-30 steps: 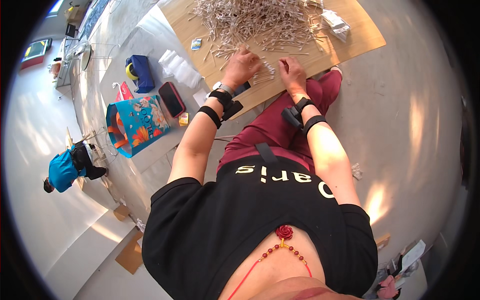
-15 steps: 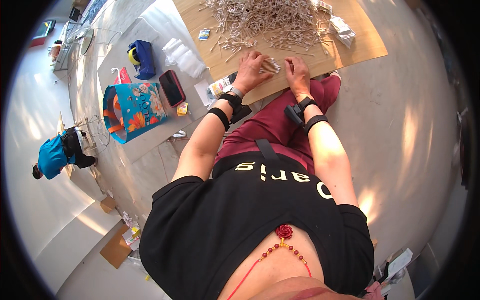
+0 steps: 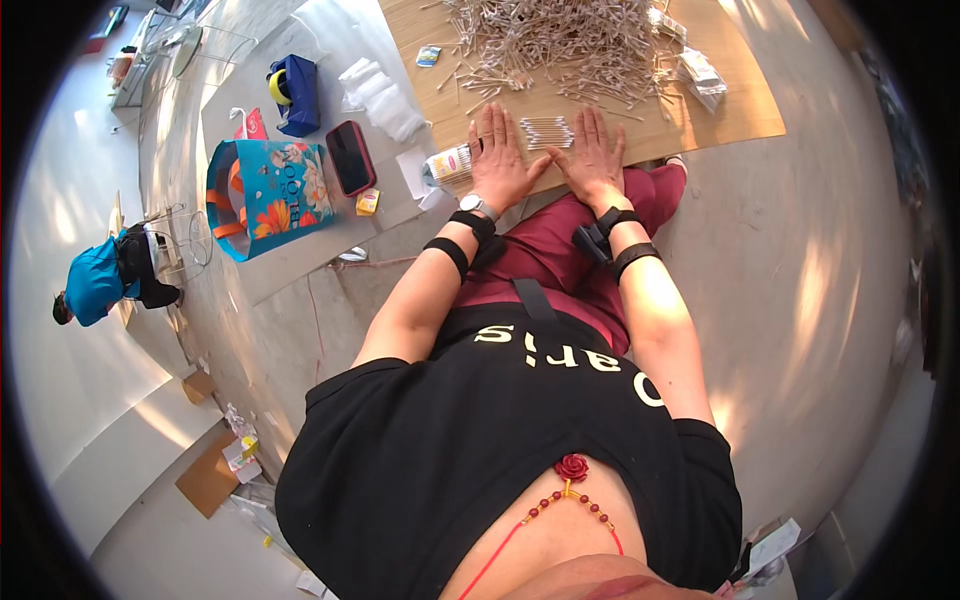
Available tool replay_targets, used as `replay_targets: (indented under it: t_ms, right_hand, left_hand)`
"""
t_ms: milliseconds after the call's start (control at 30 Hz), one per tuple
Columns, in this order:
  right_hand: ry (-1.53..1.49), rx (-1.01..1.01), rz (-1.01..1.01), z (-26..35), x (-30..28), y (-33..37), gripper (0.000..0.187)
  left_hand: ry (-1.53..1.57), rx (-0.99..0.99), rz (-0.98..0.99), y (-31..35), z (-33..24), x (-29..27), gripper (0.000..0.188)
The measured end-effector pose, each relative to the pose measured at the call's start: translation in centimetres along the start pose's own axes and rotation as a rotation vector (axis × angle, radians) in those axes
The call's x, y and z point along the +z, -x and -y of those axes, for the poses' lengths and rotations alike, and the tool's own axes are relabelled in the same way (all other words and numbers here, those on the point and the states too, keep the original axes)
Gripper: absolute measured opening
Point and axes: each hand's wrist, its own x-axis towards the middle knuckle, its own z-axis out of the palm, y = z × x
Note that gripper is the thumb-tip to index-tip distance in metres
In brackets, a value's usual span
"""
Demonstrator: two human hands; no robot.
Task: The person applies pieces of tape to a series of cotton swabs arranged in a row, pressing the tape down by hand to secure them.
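Note:
A neat row of cotton swabs lies side by side on the wooden board. My left hand rests flat at its left end, fingers stretched out and holding nothing. At the right end my right hand lies just as flat, also without anything in it. The two thumbs nearly meet on the near side of the row. Beyond the hands spreads a big loose heap of cotton swabs. Beside my left hand is a packet with white and yellow print.
Right of the heap lies a clear plastic pack; a small blue-white packet is left of it. Further left are white plastic bags, a phone, a blue tape dispenser and a flowered bag. A person in blue is far left.
Both hands have gone from curled fingers around the swab row to flat, outstretched palms at its two ends. The row now shows fully between them. The view has shifted slightly.

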Motion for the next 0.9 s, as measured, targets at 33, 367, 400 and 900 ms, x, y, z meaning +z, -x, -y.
replay_targets:
  t_ms: [33,367,400,900]
  right_hand:
    - [-0.005,0.004,-0.009,-0.1,0.0,-0.1,0.097]
    - [0.001,-0.062,-0.035,0.4,0.1,-0.1,0.097]
    - [0.002,-0.069,-0.047,0.4,0.3,-0.1,0.097]
    - [-0.044,-0.095,-0.116,0.2,1.4,-0.4,0.095]
  left_hand:
    - [-0.003,0.007,0.003,-0.2,-0.1,0.1,0.114]
    - [0.054,0.013,0.041,-0.5,-0.3,0.8,0.105]
    - [0.056,0.014,0.034,-0.5,-0.3,0.9,0.105]
    - [0.063,0.144,0.022,-0.1,-0.1,-0.7,0.094]
